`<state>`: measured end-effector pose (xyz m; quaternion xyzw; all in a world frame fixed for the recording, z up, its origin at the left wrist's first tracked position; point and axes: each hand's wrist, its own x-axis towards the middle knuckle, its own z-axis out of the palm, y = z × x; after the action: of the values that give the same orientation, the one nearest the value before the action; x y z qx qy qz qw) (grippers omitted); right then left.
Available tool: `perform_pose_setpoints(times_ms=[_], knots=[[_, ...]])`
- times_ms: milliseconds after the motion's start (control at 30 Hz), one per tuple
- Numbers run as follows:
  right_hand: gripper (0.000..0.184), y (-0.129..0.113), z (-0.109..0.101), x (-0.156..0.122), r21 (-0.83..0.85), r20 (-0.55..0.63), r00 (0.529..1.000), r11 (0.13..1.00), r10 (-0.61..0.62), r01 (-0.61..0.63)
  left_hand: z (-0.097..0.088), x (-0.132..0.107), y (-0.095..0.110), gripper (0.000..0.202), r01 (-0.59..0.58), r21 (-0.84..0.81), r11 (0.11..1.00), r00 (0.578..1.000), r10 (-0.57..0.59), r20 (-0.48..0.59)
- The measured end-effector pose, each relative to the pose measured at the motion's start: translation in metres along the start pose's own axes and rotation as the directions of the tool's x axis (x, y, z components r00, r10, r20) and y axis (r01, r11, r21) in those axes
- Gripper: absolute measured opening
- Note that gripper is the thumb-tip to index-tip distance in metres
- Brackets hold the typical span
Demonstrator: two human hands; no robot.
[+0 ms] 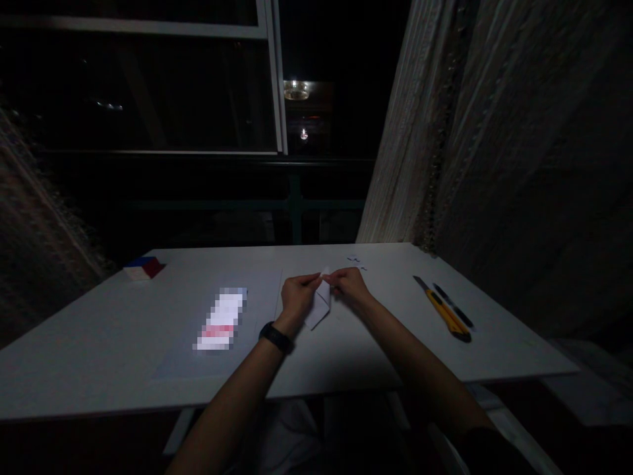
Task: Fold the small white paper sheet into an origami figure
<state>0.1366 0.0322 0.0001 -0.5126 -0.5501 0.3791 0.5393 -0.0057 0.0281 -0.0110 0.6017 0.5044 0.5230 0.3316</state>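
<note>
A folded piece of white paper (320,307) is held up between my two hands above the white table (341,369). My left hand (299,293) pinches its upper left edge, with thumb and fingers pressed together. On the other side my right hand (350,284) is closed on the paper near its top tip. The paper has a narrow, pointed shape with visible fold lines, and its lower corner hangs below the hands. A dark band sits on my left wrist.
Left of my hands, a lit phone (222,320) with a blurred screen lies on a paper sheet (182,366). A coloured puzzle cube (143,268) stands far left. At right lie a yellow utility knife (445,313) and a dark pen (452,306). Small paper scraps (356,260) lie behind my right hand.
</note>
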Motion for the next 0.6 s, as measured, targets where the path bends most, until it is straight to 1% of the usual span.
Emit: perform_pose_setpoints(times_ms=[67, 167, 233, 300, 367, 533, 600], knots=[[0.033, 0.0001, -0.0001, -0.0002, -0.016, 0.024, 1.0, 1.0, 0.014, -0.014, -0.0003, 0.0004, 0.0001, 0.024, 0.001, -0.003, 1.0, 1.0, -0.001, -0.004], [0.033, -0.0005, -0.0015, 0.0007, -0.045, -0.014, 1.0, 0.999, -0.014, 0.013, -0.0017, -0.0006, 0.0032, 0.025, -0.037, 0.0, 0.999, 0.999, 0.037, 0.011], [0.033, -0.0012, -0.0032, 0.0016, -0.051, -0.03, 0.999, 0.998, -0.041, 0.04, -0.0029, -0.0016, 0.0054, 0.026, -0.079, 0.034, 0.996, 0.997, 0.078, 0.024], [0.034, -0.0019, -0.005, 0.002, -0.041, -0.025, 0.999, 0.998, -0.046, 0.045, -0.0035, -0.002, 0.006, 0.026, -0.096, 0.077, 0.992, 0.995, 0.093, 0.045], [0.034, -0.0027, -0.0062, 0.0015, -0.027, -0.013, 0.999, 0.999, -0.032, 0.032, -0.0032, -0.0015, 0.0048, 0.028, -0.079, 0.078, 0.994, 0.995, 0.073, 0.071], [0.037, -0.0051, -0.006, -0.0004, -0.03, 0.057, 0.998, 0.999, -0.027, 0.029, -0.0015, 0.001, 0.0007, 0.028, -0.032, 0.054, 0.998, 0.999, 0.031, 0.021], [0.036, -0.0058, -0.0063, -0.0002, -0.054, 0.048, 0.998, 0.998, -0.037, 0.04, -0.0018, 0.0016, 0.0016, 0.03, -0.025, 0.006, 1.0, 0.999, 0.025, 0.029]])
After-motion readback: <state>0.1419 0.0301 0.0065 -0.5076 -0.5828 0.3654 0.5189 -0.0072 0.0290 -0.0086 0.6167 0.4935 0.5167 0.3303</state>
